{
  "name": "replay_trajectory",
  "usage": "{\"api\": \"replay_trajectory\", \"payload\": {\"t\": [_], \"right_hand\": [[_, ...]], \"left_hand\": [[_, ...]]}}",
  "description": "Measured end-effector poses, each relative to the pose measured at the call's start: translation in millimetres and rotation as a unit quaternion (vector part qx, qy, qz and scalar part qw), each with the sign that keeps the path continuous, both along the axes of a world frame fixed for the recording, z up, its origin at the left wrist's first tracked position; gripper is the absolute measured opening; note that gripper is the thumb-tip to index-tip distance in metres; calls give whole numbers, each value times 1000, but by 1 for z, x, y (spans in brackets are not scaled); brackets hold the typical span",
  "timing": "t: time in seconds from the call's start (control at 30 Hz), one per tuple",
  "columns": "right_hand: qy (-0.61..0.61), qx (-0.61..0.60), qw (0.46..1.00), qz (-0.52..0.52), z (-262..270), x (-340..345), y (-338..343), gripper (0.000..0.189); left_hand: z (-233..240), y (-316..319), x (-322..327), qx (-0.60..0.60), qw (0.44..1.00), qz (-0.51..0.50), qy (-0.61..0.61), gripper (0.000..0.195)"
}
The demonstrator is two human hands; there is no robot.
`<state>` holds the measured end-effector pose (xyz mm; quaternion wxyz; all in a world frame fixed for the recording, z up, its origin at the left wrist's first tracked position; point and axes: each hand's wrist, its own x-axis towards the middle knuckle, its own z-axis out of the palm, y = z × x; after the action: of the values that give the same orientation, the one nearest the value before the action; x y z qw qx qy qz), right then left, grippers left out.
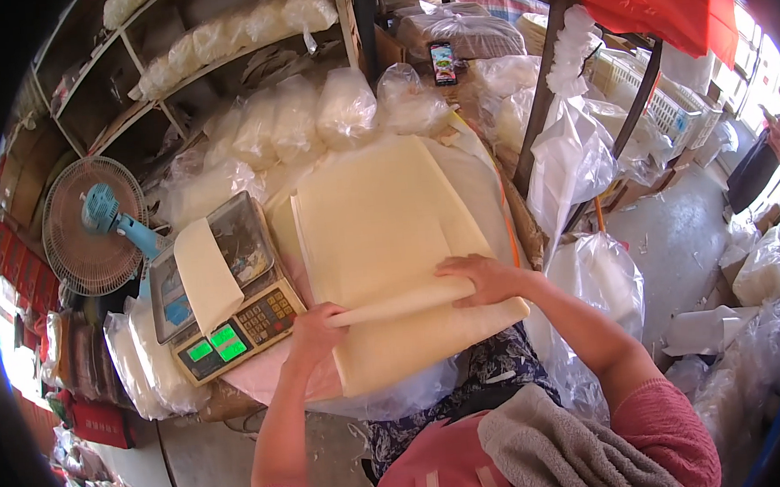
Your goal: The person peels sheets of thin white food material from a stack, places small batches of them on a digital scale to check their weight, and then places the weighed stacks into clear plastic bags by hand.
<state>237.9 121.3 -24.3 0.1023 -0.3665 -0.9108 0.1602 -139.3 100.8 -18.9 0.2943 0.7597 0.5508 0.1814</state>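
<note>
A large pale yellow sheet stack [375,224] lies on the table before me, its near end hanging over the table's edge. Across it runs a rolled or folded part of a sheet [404,303]. My left hand [320,328] grips the left end of this roll. My right hand [482,279] rests over its right end, fingers spread on the sheet and thumb at the roll. Left of the stack stands a digital scale [234,320] with lit green displays. One folded pale sheet [208,275] lies on the scale's metal pan.
A fan [94,225] stands left of the scale. Filled plastic bags [347,105] line the table's back, below shelves [185,75]. A phone [442,63] lies at the back. A dark post [548,93] and hanging plastic bags [568,152] are at right.
</note>
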Motion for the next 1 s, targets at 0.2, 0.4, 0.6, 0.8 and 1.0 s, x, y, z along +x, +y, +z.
{"api": "replay_trajectory", "payload": {"t": [0.2,0.4,0.6,0.8,1.0], "right_hand": [[82,-135,915,-371,15,-35,35,63],[-107,278,917,-266,8,-53,48,71],[-82,15,981,-173,15,-42,102,50],[233,55,867,-436,59,2,324,47],[81,79,865,-490,29,61,488,84]], "left_hand": [[-11,37,27,139,966,181,-119,56],[-35,55,62,149,972,86,161,67],[-39,54,65,201,962,93,159,62],[-31,57,71,160,973,72,148,62],[-35,64,69,136,976,66,157,64]]}}
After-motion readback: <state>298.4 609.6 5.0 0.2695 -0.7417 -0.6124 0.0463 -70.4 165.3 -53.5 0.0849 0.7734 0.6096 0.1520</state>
